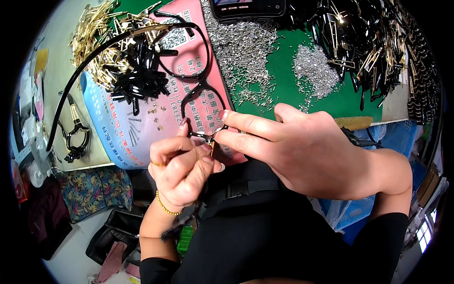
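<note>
A black eyeglass frame (208,49) is held in front of me, with one long black temple arm (90,57) curving out to the left from its far end. My right hand (302,146) grips the rim's near end between thumb and fingers. My left hand (182,165), wearing a ring and a beaded bracelet, is closed in a pinch around a thin gold-coloured piece (211,149) against that same corner. It looks like a temple part, but the fingers cover most of it. The exact contact point is too small to make out.
Gold temple parts (90,42) and black ones (142,75) are heaped at the far left. Tiny silver pins or screws (241,52) lie in piles on the green mat (288,97). A phone (248,10) sits at the back; black-and-gold eyewear parts (364,42) crowd the right.
</note>
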The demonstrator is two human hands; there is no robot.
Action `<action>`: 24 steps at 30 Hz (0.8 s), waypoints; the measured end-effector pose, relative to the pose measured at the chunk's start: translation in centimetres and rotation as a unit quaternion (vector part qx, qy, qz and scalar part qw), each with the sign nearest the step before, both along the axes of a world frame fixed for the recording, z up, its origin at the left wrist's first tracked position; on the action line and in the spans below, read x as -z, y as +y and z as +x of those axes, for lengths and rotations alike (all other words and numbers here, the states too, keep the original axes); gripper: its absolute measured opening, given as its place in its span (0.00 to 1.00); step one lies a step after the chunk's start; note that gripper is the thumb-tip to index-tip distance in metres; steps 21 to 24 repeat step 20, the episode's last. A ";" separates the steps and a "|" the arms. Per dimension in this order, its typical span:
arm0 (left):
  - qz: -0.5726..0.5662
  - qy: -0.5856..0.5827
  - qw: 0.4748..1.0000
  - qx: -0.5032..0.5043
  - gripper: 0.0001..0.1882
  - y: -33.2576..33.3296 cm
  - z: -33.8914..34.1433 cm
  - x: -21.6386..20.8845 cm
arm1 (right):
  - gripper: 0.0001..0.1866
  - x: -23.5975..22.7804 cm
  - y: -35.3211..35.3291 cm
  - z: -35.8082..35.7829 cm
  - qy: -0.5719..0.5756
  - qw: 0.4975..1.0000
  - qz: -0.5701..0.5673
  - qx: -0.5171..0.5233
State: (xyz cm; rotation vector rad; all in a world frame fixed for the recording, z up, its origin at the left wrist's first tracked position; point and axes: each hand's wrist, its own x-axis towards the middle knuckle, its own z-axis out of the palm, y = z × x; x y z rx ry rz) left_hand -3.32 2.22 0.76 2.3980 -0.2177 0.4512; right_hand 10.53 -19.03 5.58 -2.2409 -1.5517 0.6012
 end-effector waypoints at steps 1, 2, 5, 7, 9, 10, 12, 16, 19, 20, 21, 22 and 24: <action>-0.002 0.001 1.000 0.003 0.14 0.6 0.3 0.2 | 0.35 0.1 -0.1 -0.1 -0.007 1.000 -0.002 0.002; -0.004 0.002 1.000 0.006 0.15 0.9 0.5 0.3 | 0.35 0.1 -0.1 -0.2 -0.013 1.000 -0.003 0.003; 0.060 -0.105 0.992 0.038 0.16 -0.3 1.0 0.6 | 0.34 0.1 0.1 0.0 -0.033 0.999 -0.005 -0.016; 0.037 -0.002 0.998 0.043 0.16 0.9 1.4 -0.5 | 0.33 0.2 0.1 -0.1 -0.037 0.999 -0.004 -0.008; -0.010 -0.005 0.999 0.036 0.15 1.0 1.5 -0.2 | 0.32 0.2 0.2 -0.2 -0.041 0.999 -0.006 -0.005; 0.004 -0.004 0.999 0.032 0.13 0.4 1.0 -0.2 | 0.32 0.0 0.3 -0.2 -0.043 0.999 -0.010 -0.006; 0.009 0.053 0.998 0.029 0.12 0.5 0.8 -0.9 | 0.31 0.0 0.4 -0.2 -0.050 0.999 -0.013 -0.005; -0.018 0.003 1.000 0.007 0.15 0.1 0.4 0.4 | 0.31 0.1 0.3 -0.3 -0.053 0.999 -0.011 -0.003; -0.011 -0.044 0.999 0.019 0.18 0.4 0.6 1.1 | 0.32 0.1 0.1 -0.4 -0.043 0.999 0.004 0.002; -0.015 -0.054 0.998 0.026 0.19 0.5 0.4 1.3 | 0.32 0.3 0.1 -0.5 -0.040 0.999 0.012 0.003; -0.015 -0.054 0.998 0.026 0.19 0.5 0.4 1.3 | 0.32 0.3 0.1 -0.5 -0.040 0.999 0.012 0.003; -0.015 -0.054 0.998 0.026 0.19 0.5 0.4 1.3 | 0.32 0.3 0.1 -0.5 -0.040 0.999 0.012 0.003; -0.015 -0.054 0.998 0.026 0.19 0.5 0.4 1.3 | 0.32 0.3 0.1 -0.5 -0.040 0.999 0.012 0.003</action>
